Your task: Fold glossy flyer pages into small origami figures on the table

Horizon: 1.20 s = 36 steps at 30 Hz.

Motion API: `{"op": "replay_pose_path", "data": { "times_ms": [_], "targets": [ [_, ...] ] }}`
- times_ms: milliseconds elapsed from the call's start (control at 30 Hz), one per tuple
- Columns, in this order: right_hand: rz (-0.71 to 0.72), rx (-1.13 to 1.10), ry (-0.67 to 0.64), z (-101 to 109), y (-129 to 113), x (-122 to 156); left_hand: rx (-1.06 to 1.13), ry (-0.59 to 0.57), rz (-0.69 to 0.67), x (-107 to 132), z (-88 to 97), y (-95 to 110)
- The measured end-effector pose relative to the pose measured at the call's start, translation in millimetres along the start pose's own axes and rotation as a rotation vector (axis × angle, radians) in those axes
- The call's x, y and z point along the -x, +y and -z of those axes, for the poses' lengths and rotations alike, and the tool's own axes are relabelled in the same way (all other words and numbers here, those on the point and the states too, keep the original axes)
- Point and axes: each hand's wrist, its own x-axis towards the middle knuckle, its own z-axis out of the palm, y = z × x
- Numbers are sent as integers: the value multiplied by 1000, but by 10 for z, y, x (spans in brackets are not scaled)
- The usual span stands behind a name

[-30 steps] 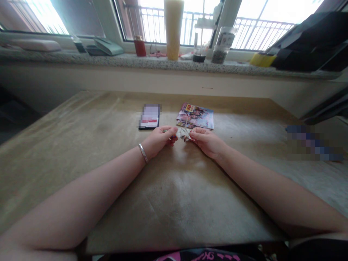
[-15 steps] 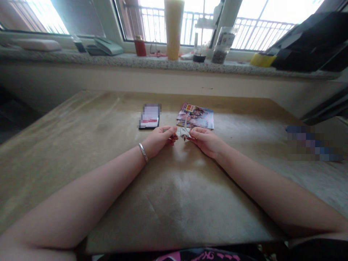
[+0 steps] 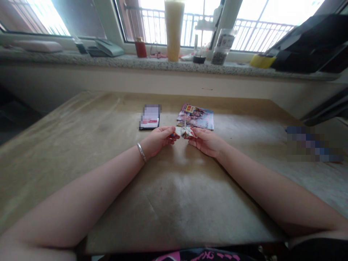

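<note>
A small folded paper crane (image 3: 186, 131), white with printed colours, is stretched between my two hands above the table. A thin pointed spike stands up from its middle. My left hand (image 3: 162, 136), with a silver bangle at the wrist, pinches one side of it, where an orange and blue patch shows at the fingers. On the other side my right hand (image 3: 206, 140) pinches a part with red marks between thumb and fingers. Just behind the hands lie printed leaflets (image 3: 199, 116) with bright pictures. A phone (image 3: 150, 116) with a lit, blurred screen rests beyond my left hand.
The table (image 3: 174, 203) has a pale brown, glossy top. At its right lies a blurred bluish object (image 3: 312, 143). Along the granite sill (image 3: 136, 63) stand a tall yellowish cup (image 3: 174, 32), a red bottle (image 3: 140, 48), a clear container (image 3: 223, 47) and a yellow item (image 3: 262, 61).
My right hand has shifted slightly right, and more of the paper with red marks shows beside its fingers. The left hand keeps its pinch nearly in place.
</note>
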Motion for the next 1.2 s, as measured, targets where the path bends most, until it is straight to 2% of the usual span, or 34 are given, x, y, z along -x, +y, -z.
{"op": "replay_pose_path", "data": {
  "times_ms": [200, 333, 433, 533, 700, 833, 1000, 1200],
  "targets": [
    [-8, -84, 31, -26, 2, -7, 27, 10, -12, -11, 19, -25],
    [-59, -187, 100, -20, -19, -25, 52, 15, -32, -16, 13, -16],
    [-99, -259, 138, -20, -38, -34, 87, 3, 3, -8, 3, 15],
    [-117, -313, 184, -17, -57, -38, 158, 40, 38, 2, 2, 45],
    [-86, -347, 203, 12, -75, -49, 205, 80, 61, -1, 24, 60],
    [-64, -302, 183, 39, -76, -61, 255, 159, 72, -8, 34, 70],
    [19, -188, 253, 47, -60, -47, 209, 190, 46, -2, 31, 66],
    [208, 218, 256, -36, 53, -21, -98, 48, -46, 28, -8, -12]
  ]
}}
